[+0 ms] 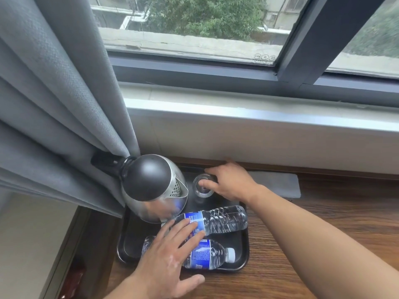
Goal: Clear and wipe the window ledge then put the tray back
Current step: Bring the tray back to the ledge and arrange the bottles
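A black tray sits on the wooden ledge below the window. On it stand a steel kettle with a black lid and a clear drinking glass. Two water bottles with blue labels lie on the tray, one behind the other. My right hand grips the rim of the glass, thumb inside it. My left hand lies flat with straight fingers across both bottles.
A grey folded cloth lies on the ledge right of the tray, against the wall. A grey curtain hangs at the left and touches the kettle. The white upper sill runs below the window frame.
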